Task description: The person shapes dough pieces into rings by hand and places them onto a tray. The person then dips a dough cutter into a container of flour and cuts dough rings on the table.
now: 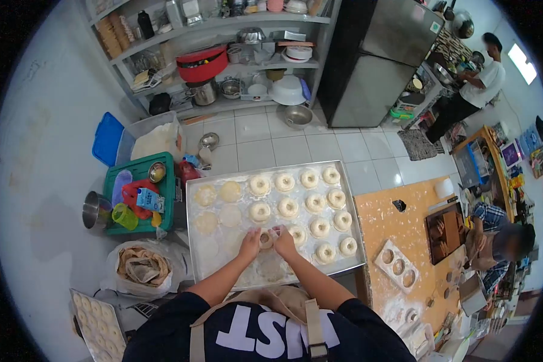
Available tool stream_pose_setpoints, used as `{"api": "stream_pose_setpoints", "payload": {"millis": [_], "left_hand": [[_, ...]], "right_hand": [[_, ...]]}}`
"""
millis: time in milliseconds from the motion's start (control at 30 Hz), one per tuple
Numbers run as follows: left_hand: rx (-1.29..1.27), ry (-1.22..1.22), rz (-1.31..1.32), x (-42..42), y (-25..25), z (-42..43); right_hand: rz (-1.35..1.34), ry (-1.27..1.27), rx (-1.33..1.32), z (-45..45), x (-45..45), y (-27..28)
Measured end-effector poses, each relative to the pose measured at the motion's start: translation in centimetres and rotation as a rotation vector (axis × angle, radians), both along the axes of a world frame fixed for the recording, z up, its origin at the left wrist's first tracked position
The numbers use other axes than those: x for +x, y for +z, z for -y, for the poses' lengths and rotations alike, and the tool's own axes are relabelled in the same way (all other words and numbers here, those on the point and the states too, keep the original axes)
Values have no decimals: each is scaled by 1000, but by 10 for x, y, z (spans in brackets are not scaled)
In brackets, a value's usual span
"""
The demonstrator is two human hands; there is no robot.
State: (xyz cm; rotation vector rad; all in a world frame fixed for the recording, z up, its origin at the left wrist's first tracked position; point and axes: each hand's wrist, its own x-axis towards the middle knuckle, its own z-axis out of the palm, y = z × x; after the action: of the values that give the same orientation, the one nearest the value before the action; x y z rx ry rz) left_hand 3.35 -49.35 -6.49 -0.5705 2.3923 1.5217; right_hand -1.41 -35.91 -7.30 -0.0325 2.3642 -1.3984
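A ring of dough point(265, 240) is held between my two hands, low over a large metal tray point(192, 241). My left hand point(250, 244) closes on the ring's left side, and my right hand point(283, 241) closes on its right side. Rows of dough rings, among them one point(260, 211) just above my hands, lie on the tray's middle and right. Pale round floury marks point(230, 215) show on the tray's left part. Another dough ring point(297, 234) lies right beside my right hand.
A wooden table point(374, 211) adjoins the tray's right side, bearing a white board with round holes point(397, 266). A person point(485, 241) works there; another person point(482, 84) stands near the fridge point(380, 66). A green lid point(140, 226) with containers and an open bag point(142, 265) are left.
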Motion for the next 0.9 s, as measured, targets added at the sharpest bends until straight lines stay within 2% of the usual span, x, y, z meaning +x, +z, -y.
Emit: {"api": "stream_pose_setpoints", "payload": {"millis": [67,100,167,200,267,300,367,433,600,633,733,767,833,900], "left_hand": [[-82,-158,-74,6,8,5],[-81,-151,-80,8,16,5],[-81,-135,-94,8,31,8],[-223,-284,-143,7,31,13],[-507,-578,-245,5,32,26],[-590,-610,-293,6,31,27],[-755,-671,-388,13,26,28],[-792,-684,-366,11,20,29],[-725,-695,-352,3,47,18],[-746,-739,-396,3,45,18],[-711,-696,-374,-1,30,9],[-774,-652,-452,4,40,2],[-705,-540,-545,-5,33,-12],[-686,-581,-702,-12,43,-39]], "right_hand": [[-26,114,55,-3,-2,9],[-40,173,82,-6,-2,14],[-232,243,174,-12,2,23],[-329,278,219,-14,4,31],[-354,481,341,-16,5,48],[-367,581,404,-17,4,53],[-443,611,483,-17,12,38],[-485,622,515,-17,16,37],[-497,523,450,-40,17,57],[-420,499,422,-52,16,82],[-385,349,346,-106,29,77],[-409,251,349,-129,40,91],[-369,76,284,-183,65,93],[-289,-140,269,-235,96,97]]}}
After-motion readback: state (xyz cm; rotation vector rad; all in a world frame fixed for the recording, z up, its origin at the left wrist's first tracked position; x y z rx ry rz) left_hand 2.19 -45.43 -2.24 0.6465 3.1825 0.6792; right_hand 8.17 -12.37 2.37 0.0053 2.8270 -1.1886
